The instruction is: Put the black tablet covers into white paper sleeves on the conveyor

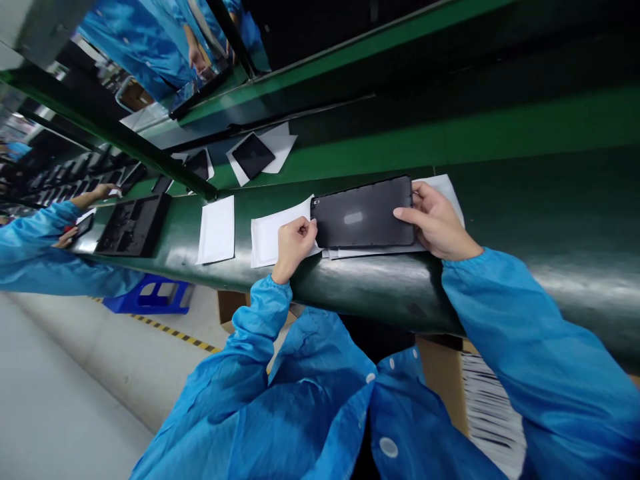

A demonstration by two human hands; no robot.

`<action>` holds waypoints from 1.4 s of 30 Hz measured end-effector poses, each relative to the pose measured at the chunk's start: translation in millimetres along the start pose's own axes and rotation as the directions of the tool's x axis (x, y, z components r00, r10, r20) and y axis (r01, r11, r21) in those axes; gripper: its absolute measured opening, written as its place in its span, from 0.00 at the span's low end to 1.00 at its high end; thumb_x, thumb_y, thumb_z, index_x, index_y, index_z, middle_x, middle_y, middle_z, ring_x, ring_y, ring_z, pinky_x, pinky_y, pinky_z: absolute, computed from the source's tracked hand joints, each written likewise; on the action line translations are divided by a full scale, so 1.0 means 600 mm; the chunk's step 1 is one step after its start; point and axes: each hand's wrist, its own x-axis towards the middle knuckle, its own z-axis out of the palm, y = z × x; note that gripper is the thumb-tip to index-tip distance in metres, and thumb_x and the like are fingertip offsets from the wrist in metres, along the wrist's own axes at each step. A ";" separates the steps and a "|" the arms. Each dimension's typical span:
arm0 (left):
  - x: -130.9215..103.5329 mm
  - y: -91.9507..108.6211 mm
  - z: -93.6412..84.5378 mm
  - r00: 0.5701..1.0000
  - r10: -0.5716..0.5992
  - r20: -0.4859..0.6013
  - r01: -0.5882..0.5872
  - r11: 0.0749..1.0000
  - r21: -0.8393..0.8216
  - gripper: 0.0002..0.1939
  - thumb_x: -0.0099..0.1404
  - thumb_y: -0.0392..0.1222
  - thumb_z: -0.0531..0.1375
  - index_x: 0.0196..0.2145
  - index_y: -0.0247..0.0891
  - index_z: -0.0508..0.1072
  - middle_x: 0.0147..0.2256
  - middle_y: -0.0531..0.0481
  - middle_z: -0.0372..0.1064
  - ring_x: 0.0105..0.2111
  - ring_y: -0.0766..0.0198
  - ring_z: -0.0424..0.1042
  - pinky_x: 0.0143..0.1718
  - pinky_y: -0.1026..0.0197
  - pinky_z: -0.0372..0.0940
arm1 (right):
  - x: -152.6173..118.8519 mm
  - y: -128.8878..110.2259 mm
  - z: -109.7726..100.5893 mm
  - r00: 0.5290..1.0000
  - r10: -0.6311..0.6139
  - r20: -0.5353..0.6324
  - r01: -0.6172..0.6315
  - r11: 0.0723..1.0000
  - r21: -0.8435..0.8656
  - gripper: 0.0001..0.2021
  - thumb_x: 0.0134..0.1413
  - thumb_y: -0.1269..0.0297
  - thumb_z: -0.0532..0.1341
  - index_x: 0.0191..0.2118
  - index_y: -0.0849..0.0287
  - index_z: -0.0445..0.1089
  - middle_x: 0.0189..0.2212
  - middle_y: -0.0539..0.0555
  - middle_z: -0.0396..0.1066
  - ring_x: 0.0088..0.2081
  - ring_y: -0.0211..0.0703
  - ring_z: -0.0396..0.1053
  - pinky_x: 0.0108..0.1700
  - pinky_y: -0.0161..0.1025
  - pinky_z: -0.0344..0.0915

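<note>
A flat black panel that looks like a tablet or its back cover [363, 230] is held above the green bench, with a pale oblong patch at its middle. My right hand [440, 223] grips its right end, thumb on top and fingers behind. At its lower left corner my left hand [297, 243] is closed, with the fingertips pinched against the edge. White sheets or sleeves [377, 253] lie under the panel. Another white sleeve [265, 240] lies partly behind my left hand, and a separate white sheet [216, 230] rests further left.
A black tablet [253, 156] lies on white paper at the back of the green bench [525, 220]. To the left, a co-worker's hands [103, 193] are near a black tray [133, 227]. A green post [165, 160] rises nearby. A blue stool [150, 295] and a box of stacked sheets [487, 400] stand below.
</note>
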 end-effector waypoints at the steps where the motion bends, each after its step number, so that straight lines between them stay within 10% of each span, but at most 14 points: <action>1: 0.002 0.002 0.003 1.000 0.005 -0.006 -0.005 1.000 0.022 0.24 0.70 0.50 0.59 0.21 0.41 0.55 0.19 0.58 0.51 0.23 0.68 0.51 0.29 0.61 0.52 | 0.000 -0.001 0.000 1.000 -0.003 0.009 0.003 1.000 -0.001 0.25 0.41 0.51 0.79 0.43 0.45 0.71 0.47 0.50 0.82 0.53 0.58 0.80 0.62 0.58 0.76; 18: -0.005 0.111 0.036 0.938 0.214 0.271 -0.144 0.956 -0.256 0.28 0.76 0.62 0.59 0.25 0.40 0.65 0.20 0.57 0.58 0.22 0.69 0.56 0.27 0.61 0.54 | -0.011 0.003 0.012 0.940 -0.015 0.341 0.030 0.999 -0.038 0.34 0.42 0.33 0.80 0.47 0.50 0.76 0.53 0.57 0.80 0.60 0.60 0.76 0.66 0.56 0.74; 35: -0.026 0.160 0.047 0.892 0.344 0.293 -0.256 0.919 -0.300 0.29 0.79 0.61 0.57 0.26 0.39 0.67 0.22 0.56 0.61 0.23 0.70 0.58 0.29 0.63 0.59 | -0.006 0.010 0.008 0.947 -0.049 0.317 0.116 0.974 -0.197 0.26 0.42 0.40 0.81 0.37 0.51 0.75 0.44 0.55 0.71 0.44 0.50 0.74 0.49 0.48 0.77; 38: -0.032 0.140 0.038 0.833 0.402 0.380 -0.292 0.903 -0.315 0.24 0.80 0.59 0.57 0.32 0.39 0.73 0.28 0.51 0.70 0.29 0.66 0.68 0.35 0.62 0.66 | -0.006 0.013 0.009 0.961 0.000 0.278 0.039 0.990 -0.134 0.25 0.45 0.44 0.80 0.35 0.51 0.68 0.36 0.50 0.68 0.38 0.45 0.71 0.45 0.45 0.75; 42: -0.052 0.099 0.012 0.646 0.543 0.537 -0.454 0.838 -0.302 0.21 0.77 0.59 0.61 0.54 0.40 0.77 0.49 0.38 0.77 0.51 0.51 0.75 0.57 0.48 0.72 | -0.003 0.022 0.012 0.982 0.038 0.182 -0.028 0.998 -0.059 0.28 0.44 0.49 0.80 0.35 0.51 0.60 0.33 0.47 0.67 0.33 0.42 0.68 0.39 0.42 0.70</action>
